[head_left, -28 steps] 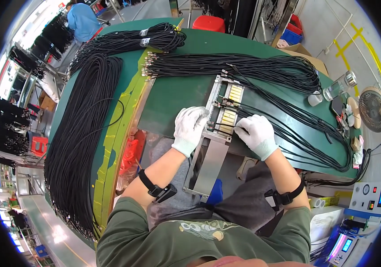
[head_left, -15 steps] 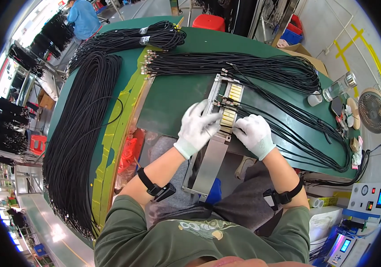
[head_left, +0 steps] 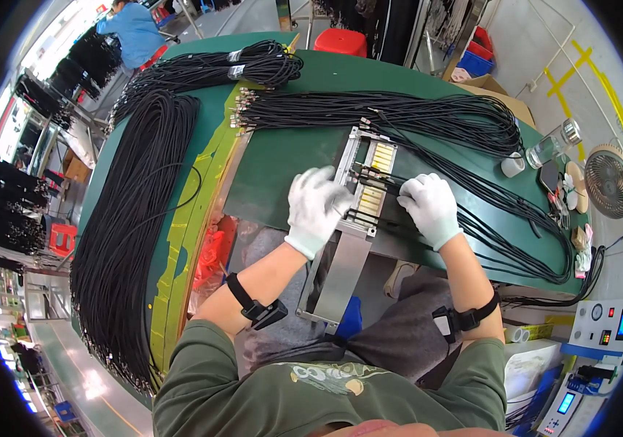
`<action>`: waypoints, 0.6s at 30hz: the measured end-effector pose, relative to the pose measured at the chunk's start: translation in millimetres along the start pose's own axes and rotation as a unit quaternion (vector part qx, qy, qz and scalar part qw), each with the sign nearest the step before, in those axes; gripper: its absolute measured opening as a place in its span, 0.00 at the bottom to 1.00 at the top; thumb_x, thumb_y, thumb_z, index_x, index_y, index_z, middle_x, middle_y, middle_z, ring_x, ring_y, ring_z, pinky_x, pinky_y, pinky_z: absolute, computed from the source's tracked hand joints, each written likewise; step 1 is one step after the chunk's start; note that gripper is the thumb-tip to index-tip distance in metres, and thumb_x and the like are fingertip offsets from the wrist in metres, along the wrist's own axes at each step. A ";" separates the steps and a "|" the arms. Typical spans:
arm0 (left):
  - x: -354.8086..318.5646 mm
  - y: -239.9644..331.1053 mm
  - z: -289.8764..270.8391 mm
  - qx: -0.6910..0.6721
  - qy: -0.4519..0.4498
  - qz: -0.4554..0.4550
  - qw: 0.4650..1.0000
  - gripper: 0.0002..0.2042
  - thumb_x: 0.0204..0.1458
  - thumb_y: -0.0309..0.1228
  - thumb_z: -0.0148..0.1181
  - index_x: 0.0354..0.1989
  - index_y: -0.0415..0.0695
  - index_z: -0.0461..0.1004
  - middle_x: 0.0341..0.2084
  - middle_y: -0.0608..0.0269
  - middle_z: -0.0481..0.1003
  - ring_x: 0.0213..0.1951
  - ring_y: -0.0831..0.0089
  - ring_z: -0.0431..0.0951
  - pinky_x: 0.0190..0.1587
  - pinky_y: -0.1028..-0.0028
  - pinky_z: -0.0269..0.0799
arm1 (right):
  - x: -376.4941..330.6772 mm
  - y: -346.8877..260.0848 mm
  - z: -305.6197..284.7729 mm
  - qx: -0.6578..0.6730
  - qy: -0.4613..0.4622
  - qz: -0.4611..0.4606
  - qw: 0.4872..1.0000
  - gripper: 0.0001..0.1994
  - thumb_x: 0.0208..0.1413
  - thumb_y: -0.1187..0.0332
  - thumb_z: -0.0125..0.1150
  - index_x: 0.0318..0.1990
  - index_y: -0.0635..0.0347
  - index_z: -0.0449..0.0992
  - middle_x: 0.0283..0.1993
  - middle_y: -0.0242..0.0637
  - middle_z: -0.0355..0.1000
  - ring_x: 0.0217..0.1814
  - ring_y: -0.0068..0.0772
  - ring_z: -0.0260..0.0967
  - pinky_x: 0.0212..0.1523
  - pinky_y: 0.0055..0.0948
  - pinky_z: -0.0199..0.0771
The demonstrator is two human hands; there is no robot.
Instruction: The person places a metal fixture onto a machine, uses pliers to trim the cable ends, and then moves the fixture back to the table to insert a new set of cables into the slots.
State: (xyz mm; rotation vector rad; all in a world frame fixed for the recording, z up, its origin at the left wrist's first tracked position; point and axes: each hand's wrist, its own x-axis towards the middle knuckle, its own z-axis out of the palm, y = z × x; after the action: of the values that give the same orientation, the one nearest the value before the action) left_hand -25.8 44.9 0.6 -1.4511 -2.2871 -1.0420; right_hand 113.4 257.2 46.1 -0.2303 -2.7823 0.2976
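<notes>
A long metal fixture (head_left: 351, 262) with two rows of yellowish slots lies over the near table edge. Several black cables (head_left: 482, 233) reach it from the right, their metal-tipped ends lying across the slots. My left hand (head_left: 315, 207), in a white glove, is at the fixture's left side. Its fingers are curled together, slightly blurred, and what they hold is hidden. My right hand (head_left: 431, 210), also gloved, is just right of the slots, its bent fingers closed at the cables where they leave the fixture.
A thick cable bundle (head_left: 384, 109) lies behind the fixture, and another (head_left: 129, 218) covers the left side. A glass jar (head_left: 553, 143), white cup (head_left: 513, 164) and small fan (head_left: 610, 180) are at the right. A co-worker in blue (head_left: 133, 33) is at the far left.
My right hand has moved away from the slots, slightly right and farther from me. My left hand has drawn back a little to the left, its fingers curling in more.
</notes>
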 end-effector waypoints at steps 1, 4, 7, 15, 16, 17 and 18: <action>-0.3 -2.1 -0.9 -0.037 0.040 -0.025 0.998 0.09 0.46 0.42 0.66 0.32 0.53 0.82 0.49 0.52 0.76 0.55 0.52 0.71 0.60 0.52 0.61 | -0.6 -2.5 -2.7 0.003 -0.001 -0.005 1.000 0.06 0.47 0.64 0.66 0.30 0.53 0.77 0.33 0.34 0.73 0.41 0.41 0.68 0.44 0.38 0.68; -1.2 -6.0 -7.3 -0.093 0.130 -0.073 0.984 0.08 0.45 0.38 0.67 0.28 0.49 0.80 0.46 0.54 0.77 0.52 0.52 0.73 0.57 0.55 0.65 | 1.3 -15.1 -6.9 0.088 0.000 -0.073 0.993 0.06 0.47 0.66 0.66 0.30 0.55 0.76 0.34 0.35 0.73 0.42 0.41 0.69 0.44 0.39 0.67; -0.8 9.5 -2.4 -0.169 0.055 -0.026 0.984 0.07 0.46 0.31 0.67 0.30 0.45 0.76 0.48 0.55 0.76 0.54 0.54 0.71 0.58 0.60 0.65 | -6.2 -18.1 -0.2 0.146 0.013 -0.067 0.987 0.08 0.48 0.65 0.66 0.33 0.57 0.77 0.35 0.38 0.74 0.42 0.43 0.69 0.44 0.39 0.68; -4.0 2.8 -12.0 -0.163 0.077 0.019 0.983 0.07 0.45 0.30 0.69 0.30 0.44 0.77 0.45 0.57 0.77 0.53 0.54 0.72 0.56 0.58 0.66 | -9.7 -24.5 -4.2 0.287 -0.117 0.047 0.950 0.08 0.50 0.63 0.65 0.35 0.56 0.80 0.30 0.41 0.75 0.37 0.46 0.71 0.40 0.40 0.69; -2.5 1.8 -12.0 -0.153 0.101 0.013 0.983 0.07 0.45 0.30 0.69 0.31 0.44 0.77 0.44 0.57 0.77 0.52 0.53 0.72 0.56 0.57 0.66 | -11.1 -24.0 -6.6 0.282 -0.119 0.058 0.950 0.08 0.50 0.63 0.65 0.35 0.56 0.80 0.30 0.41 0.75 0.37 0.46 0.71 0.40 0.40 0.69; 1.2 2.7 -14.8 -0.097 0.085 0.018 0.991 0.07 0.44 0.30 0.68 0.31 0.44 0.77 0.43 0.57 0.78 0.50 0.52 0.74 0.55 0.56 0.67 | -10.7 -25.0 -5.8 0.243 -0.089 0.031 0.965 0.08 0.51 0.63 0.64 0.34 0.55 0.80 0.30 0.41 0.75 0.37 0.45 0.71 0.40 0.40 0.69; 4.5 3.5 -18.1 -0.042 0.069 0.024 0.996 0.07 0.44 0.30 0.68 0.31 0.44 0.78 0.41 0.56 0.78 0.49 0.51 0.75 0.54 0.55 0.68 | -9.5 -26.6 -4.0 0.202 -0.062 0.005 0.978 0.07 0.51 0.63 0.64 0.34 0.55 0.80 0.29 0.40 0.75 0.37 0.45 0.71 0.40 0.40 0.69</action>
State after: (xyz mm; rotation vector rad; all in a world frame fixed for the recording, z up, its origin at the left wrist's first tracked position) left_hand -28.0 36.6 17.6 -1.4108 -2.1264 -1.1987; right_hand 120.3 230.4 53.0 -0.1282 -2.7620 0.8923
